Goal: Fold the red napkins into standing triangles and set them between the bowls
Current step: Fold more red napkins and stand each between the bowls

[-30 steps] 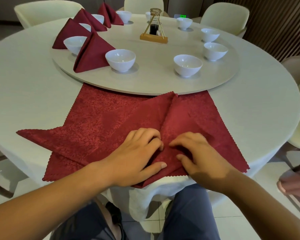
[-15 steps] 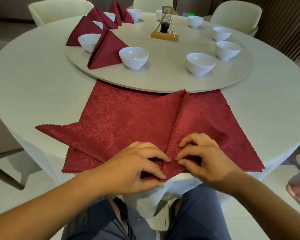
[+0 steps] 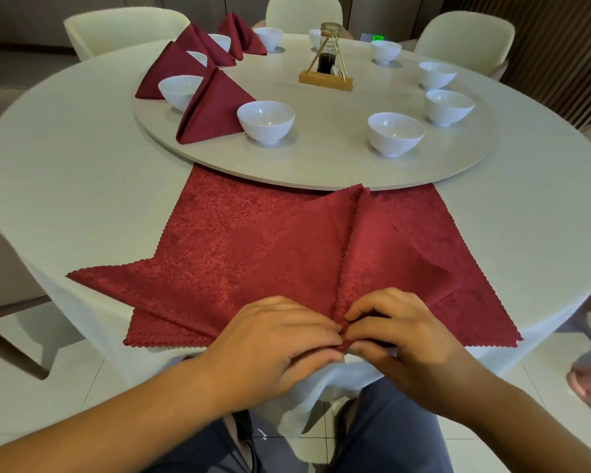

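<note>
Round white table [image 3: 82,186], and on the near side of the turntable [image 3: 321,162] the left hand [image 3: 273,343] and right hand [image 3: 403,336] meet knuckle to knuckle, both pinching the red napkin [image 3: 270,254] by its near corner. Its centre seam runs straight from the hands toward the turntable, with neither hand nearer. The fingertips are buried in cloth, so the grip underneath is unclear.

no text can be read — the small green display [image 3: 377,38] is too blurred.
</note>
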The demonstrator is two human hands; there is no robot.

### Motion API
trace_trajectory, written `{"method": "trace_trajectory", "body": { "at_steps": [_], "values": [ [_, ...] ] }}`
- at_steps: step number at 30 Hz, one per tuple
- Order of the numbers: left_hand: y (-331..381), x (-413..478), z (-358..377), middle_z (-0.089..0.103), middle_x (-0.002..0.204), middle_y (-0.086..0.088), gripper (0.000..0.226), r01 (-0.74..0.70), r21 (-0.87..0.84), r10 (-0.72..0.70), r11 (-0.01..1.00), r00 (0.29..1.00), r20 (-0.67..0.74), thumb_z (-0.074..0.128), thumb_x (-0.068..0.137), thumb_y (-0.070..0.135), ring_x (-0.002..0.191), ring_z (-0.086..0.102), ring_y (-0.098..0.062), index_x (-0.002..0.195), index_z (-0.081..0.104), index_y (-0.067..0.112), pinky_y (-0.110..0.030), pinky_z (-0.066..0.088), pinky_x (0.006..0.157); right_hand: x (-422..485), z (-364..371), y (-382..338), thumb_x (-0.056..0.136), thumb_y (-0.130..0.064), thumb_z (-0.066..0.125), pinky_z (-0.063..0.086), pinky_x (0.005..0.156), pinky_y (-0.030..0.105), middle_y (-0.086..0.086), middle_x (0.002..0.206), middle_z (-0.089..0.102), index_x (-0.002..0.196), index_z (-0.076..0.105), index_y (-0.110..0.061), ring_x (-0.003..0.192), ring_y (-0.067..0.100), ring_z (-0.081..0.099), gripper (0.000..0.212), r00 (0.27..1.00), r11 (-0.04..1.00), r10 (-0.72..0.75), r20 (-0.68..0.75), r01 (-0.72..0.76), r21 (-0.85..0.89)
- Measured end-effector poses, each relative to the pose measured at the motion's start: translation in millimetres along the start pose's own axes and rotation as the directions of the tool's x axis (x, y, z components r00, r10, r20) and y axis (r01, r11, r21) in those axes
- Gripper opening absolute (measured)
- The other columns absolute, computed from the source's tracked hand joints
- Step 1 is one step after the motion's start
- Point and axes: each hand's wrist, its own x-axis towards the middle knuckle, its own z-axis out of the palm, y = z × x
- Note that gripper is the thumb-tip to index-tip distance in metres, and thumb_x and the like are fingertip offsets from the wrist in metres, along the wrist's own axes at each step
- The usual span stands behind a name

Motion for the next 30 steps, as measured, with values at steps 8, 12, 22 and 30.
{"method": "trace_trajectory", "body": {
  "at_steps": [8, 12, 22, 30],
  "values": [
    [-3, 3, -6, 0.067, 0.118, 0.016, 0.031, -0.072, 0.204, 0.013, 0.976, 0.961, 0.276, 0.068, 0.087, 0.023, 0.108, 0.061, -0.01, 0.118, 0.07, 0.029, -0.034, 0.057, 0.079, -25, -53, 38, 0.092, -0.034, 0.068, 0.047, 0.087, 0.025, -0.025, 0.108, 0.063, 0.097, 0.074, -0.033, 0.106, 0.002, 0.058, 0.008, 0.994, 0.993, 0.093, 0.051, -0.089, -0.079],
    [-2, 32, -26, 0.067, 0.121, 0.017, 0.028, -0.013, 0.075, -0.022, 0.997, 0.894, 0.447, 0.056, 0.101, 0.026, 0.112, 0.059, -0.007, 0.125, 0.068, 0.034, -0.034, 0.054, 0.09, -31, -46, 24, 0.082, -0.028, 0.078, 0.05, 0.08, 0.026, -0.016, 0.106, 0.062, 0.097, 0.069, -0.026, 0.098, 0.007, 0.06, 0.018, 0.998, 0.989, 0.034, 0.044, -0.027, -0.149],
    [-36, 111, -68, 0.073, 0.084, 0.014, 0.015, 0.301, 0.198, -0.325, 0.933, 0.462, 0.825, 0.081, 0.082, 0.023, 0.062, 0.058, 0.003, 0.089, 0.07, 0.032, -0.01, 0.039, 0.056, -40, -39, 23, 0.092, -0.033, 0.069, 0.052, 0.081, 0.034, -0.017, 0.089, 0.064, 0.081, 0.069, -0.022, 0.091, 0.011, 0.064, 0.016, 0.996, 0.993, 0.078, -0.043, -0.074, 0.095],
    [-65, 150, -45, 0.071, 0.094, 0.018, 0.02, 0.258, 0.09, -0.257, 0.962, 0.745, 0.615, 0.069, 0.087, 0.013, 0.088, 0.065, -0.005, 0.098, 0.072, 0.03, -0.031, 0.052, 0.088, -53, -57, 41, 0.09, -0.034, 0.073, 0.048, 0.071, 0.031, -0.014, 0.084, 0.061, 0.076, 0.064, -0.021, 0.083, 0.014, 0.061, 0.021, 0.992, 0.994, 0.1, -0.081, -0.097, 0.046]
  ]
}}
